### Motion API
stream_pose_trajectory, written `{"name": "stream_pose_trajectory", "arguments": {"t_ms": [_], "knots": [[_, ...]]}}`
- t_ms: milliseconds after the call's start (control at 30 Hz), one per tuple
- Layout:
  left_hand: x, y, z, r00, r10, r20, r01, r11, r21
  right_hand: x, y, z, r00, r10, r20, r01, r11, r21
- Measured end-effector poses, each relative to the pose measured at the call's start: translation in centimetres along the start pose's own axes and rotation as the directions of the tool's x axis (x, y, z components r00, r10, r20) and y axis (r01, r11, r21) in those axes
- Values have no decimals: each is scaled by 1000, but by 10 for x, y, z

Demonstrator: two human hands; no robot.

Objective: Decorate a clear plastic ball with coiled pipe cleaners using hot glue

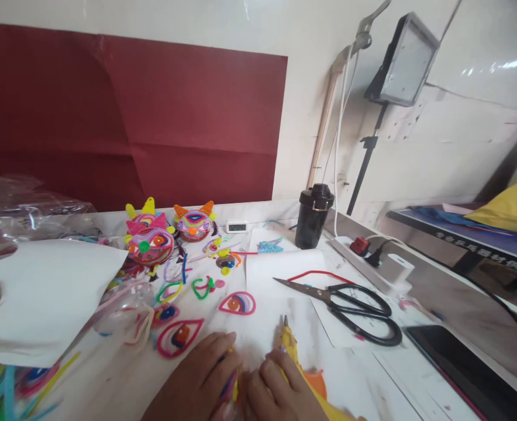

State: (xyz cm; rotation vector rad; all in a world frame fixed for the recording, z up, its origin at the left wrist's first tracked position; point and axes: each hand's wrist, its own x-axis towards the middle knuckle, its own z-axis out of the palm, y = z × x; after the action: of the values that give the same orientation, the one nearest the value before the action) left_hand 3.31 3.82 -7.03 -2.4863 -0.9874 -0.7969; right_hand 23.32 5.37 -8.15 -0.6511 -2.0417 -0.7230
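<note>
At the bottom edge my left hand [201, 380] is closed, fingers curled around a small multicoloured pipe-cleaner piece [230, 386]. My right hand [280, 386] meets it from the other side, its fingers bent and pressed in at the same piece, which is mostly hidden. A yellow hot glue gun [290, 345] with an orange trigger [317, 383] lies just beyond and beside my right hand, nozzle pointing away. Ahead of my hands lie a pink-rimmed eye shape [180, 338] and another eye shape [237, 303], both of coiled pipe cleaner.
Black-handled scissors [355, 307] rest on white paper [280, 275], with a phone [464, 368] at right. Behind stand a black cup [314, 216], a small clock [237, 227] and decorated round animal heads [151, 242]. A power strip [372, 263] runs along the right edge; white card [48, 292] lies left.
</note>
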Motion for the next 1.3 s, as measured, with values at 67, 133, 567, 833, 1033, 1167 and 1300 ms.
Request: {"name": "stream_pose_trajectory", "arguments": {"t_ms": [67,133,567,833,1033,1167,1300], "knots": [[1,2,-3,1000,0,0,0,1000,-5,0,-1,-1,1000,3,11,-3,1000,11],[3,4,-6,1000,-15,9,16,1000,-23,1,-2,-4,1000,7,30,-8,1000,25],[2,10,-12,996,-71,53,78,987,-139,22,3,-23,999,23,31,-28,990,141],[10,23,-26,972,-187,143,220,937,-270,23,7,-34,996,17,90,-35,978,204],[6,20,-28,961,-172,215,234,921,-313,25,7,-37,993,4,122,-33,972,233],[7,21,-33,950,-174,261,256,911,-324,27,9,-38,988,-4,152,-35,967,254],[11,21,-42,931,-151,331,259,915,-311,30,13,-41,985,-25,170,-23,960,277]]}}
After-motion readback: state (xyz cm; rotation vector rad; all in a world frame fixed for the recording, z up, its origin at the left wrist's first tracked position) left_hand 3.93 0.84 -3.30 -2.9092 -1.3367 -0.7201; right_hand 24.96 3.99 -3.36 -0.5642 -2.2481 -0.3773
